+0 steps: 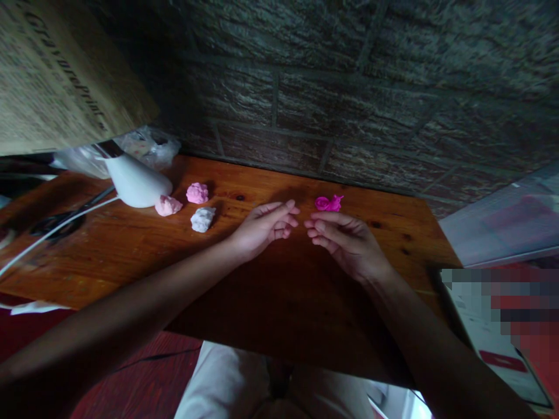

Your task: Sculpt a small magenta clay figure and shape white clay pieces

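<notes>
My left hand (266, 228) is held over the middle of the wooden table, its fingers loosely bent and apart, with nothing visible in them. Facing it, my right hand (343, 240) has its fingers curled and the thumb against them; whatever may be between the fingertips is hidden. Just beyond the right hand lies a small magenta clay-like figure (328, 203) with a rounded coil and thin points. To the left of my left hand are a white lump (203, 219), a pink lump (197, 192) and a paler pink lump (168, 205), all rough like modelling clay.
A lamp with a white base (138, 181) and newsprint-patterned shade (65, 81) stands on the left. Near it are a white cable (59, 228), dark-handled scissors (61, 224) and a clear plastic bag (148, 145). A stone-patterned wall (305, 99) borders the wooden table (262, 291).
</notes>
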Tool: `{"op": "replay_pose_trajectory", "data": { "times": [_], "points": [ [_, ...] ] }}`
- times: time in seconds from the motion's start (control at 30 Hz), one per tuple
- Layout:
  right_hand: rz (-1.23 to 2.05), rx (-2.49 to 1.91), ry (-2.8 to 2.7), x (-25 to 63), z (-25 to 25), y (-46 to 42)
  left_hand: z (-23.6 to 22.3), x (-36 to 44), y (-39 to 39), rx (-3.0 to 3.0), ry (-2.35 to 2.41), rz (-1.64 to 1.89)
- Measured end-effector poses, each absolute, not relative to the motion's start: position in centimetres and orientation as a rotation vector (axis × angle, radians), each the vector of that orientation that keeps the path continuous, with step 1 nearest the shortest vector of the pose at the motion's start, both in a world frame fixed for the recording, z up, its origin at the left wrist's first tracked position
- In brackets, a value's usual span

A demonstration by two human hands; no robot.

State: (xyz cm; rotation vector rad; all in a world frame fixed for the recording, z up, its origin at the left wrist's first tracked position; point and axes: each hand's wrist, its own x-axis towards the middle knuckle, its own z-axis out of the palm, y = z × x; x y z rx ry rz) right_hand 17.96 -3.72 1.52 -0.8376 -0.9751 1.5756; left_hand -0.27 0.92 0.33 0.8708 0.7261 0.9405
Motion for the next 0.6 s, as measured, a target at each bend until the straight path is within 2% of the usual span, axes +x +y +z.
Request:
{"op": "replay_pose_trajectory", "data": {
  "times": [0.6],
  "points": [
    [1.517,-0.894,-1.058,17.94,1.21,-3.79,0.22,-0.30,0.89,0.873,0.735,0.935]
  ]
}}
